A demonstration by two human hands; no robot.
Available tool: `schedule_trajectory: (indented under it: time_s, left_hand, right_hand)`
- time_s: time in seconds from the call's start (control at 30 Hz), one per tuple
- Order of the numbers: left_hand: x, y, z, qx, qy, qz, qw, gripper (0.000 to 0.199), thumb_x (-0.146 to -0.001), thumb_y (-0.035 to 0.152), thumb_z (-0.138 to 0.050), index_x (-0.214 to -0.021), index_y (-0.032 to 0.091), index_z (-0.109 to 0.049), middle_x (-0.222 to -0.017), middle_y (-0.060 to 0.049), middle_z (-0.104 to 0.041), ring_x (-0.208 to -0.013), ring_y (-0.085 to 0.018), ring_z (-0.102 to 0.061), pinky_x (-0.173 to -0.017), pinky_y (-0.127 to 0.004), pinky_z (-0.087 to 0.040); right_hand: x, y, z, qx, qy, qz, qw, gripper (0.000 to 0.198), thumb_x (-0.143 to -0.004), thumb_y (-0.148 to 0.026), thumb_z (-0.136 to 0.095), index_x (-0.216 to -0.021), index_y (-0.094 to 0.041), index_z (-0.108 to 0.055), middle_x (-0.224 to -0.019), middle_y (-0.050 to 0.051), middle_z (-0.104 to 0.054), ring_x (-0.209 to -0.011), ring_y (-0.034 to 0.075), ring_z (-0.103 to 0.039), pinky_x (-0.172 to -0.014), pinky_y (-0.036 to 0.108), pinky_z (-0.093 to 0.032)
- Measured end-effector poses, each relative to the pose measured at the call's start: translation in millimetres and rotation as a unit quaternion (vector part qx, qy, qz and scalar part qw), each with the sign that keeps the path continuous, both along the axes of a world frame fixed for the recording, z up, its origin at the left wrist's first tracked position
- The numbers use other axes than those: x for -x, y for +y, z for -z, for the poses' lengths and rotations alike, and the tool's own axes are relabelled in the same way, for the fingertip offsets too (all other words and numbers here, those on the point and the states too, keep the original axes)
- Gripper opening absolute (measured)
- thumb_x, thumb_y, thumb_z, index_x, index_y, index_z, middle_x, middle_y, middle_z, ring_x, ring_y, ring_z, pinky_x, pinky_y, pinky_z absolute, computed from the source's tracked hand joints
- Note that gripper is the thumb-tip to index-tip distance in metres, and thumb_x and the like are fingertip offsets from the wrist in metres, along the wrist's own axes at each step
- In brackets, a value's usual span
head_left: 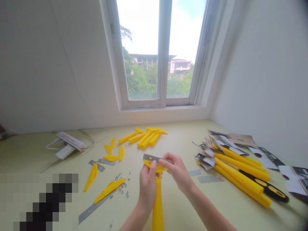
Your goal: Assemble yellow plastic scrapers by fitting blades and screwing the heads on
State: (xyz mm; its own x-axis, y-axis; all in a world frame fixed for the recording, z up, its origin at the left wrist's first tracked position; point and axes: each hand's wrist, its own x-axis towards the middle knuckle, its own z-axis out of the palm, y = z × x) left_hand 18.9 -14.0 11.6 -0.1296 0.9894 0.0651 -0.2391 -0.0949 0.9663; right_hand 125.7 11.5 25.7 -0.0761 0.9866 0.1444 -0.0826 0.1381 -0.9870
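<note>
A yellow scraper (158, 202) stands upright in front of me, its long handle running down out of view. My left hand (146, 183) is closed around its head, the thumb pressed on the front. A flat grey metal blade (148, 157) with holes lies across the top of that head. At its right end, the fingers of my right hand (179, 171) pinch the blade against the yellow head. Left of my hands, loose screws (122, 186) are scattered. Near them a yellow clamp plate (109, 190) lies over a long grey blade (90, 210).
Several yellow handles (149, 136) lie at the back. Small yellow plates (121, 153) and blades sit on the left, before a power strip (69, 141). At right are packaged yellow scrapers (240, 179), with loose blades (210, 179) beside them. A pixelated patch covers the lower left.
</note>
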Motion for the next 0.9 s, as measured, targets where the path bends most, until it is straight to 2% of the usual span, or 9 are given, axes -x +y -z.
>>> schedule_trajectory:
  time_s: [0.27, 0.47, 0.67, 0.8, 0.9]
  left_hand:
    - [-4, 1, -1.2, 0.014, -0.051, 0.030, 0.998, 0.023, -0.076, 0.036, -0.051, -0.081, 0.014, -0.054, -0.066, 0.000, -0.056, -0.053, -0.010, -0.049, -0.052, -0.022, -0.041]
    - [-1, 4, -0.3, 0.033, -0.080, 0.035, 0.996, 0.023, -0.073, 0.035, -0.055, -0.078, 0.012, -0.056, -0.063, 0.000, -0.056, -0.051, -0.009, -0.047, -0.053, -0.023, -0.041]
    - [1, 7, -3.8, 0.025, -0.047, -0.005, 0.999, 0.025, -0.070, 0.035, -0.058, -0.076, 0.011, -0.057, -0.060, -0.001, -0.058, -0.051, -0.011, -0.050, -0.053, -0.025, -0.041]
    - [4, 8, -8.9, 0.022, -0.056, -0.027, 0.998, 0.025, -0.072, 0.036, -0.055, -0.076, 0.012, -0.057, -0.058, 0.000, -0.058, -0.051, -0.011, -0.051, -0.053, -0.024, -0.040]
    - [6, 6, -9.8, 0.014, -0.078, -0.003, 0.997, 0.024, -0.074, 0.035, -0.053, -0.080, 0.012, -0.058, -0.062, 0.000, -0.059, -0.053, -0.011, -0.052, -0.055, -0.023, -0.041]
  right_hand:
    - [-3, 2, 1, 0.007, 0.002, -0.019, 1.000, 0.024, -0.066, -0.032, -0.063, -0.059, -0.015, -0.047, -0.052, -0.005, -0.048, -0.047, 0.007, -0.043, -0.042, 0.018, -0.031]
    - [-1, 7, 9, 0.006, -0.048, -0.006, 0.999, 0.023, -0.065, -0.030, -0.062, -0.056, -0.016, -0.047, -0.048, -0.005, -0.047, -0.046, 0.008, -0.044, -0.042, 0.019, -0.030]
    - [3, 10, 13, -0.010, -0.051, 0.003, 0.999, 0.020, -0.066, -0.033, -0.061, -0.063, -0.016, -0.052, -0.055, -0.004, -0.049, -0.049, 0.008, -0.044, -0.041, 0.018, -0.031]
    - [5, 18, 16, 0.047, 0.034, 0.011, 0.998, 0.026, -0.073, -0.040, -0.047, -0.073, -0.016, -0.056, -0.064, -0.001, -0.056, -0.056, 0.011, -0.052, -0.047, 0.020, -0.040]
    - [11, 29, 24, 0.051, 0.002, -0.007, 0.999, 0.022, -0.071, -0.035, -0.052, -0.069, -0.014, -0.058, -0.060, -0.001, -0.058, -0.054, 0.012, -0.054, -0.046, 0.021, -0.041]
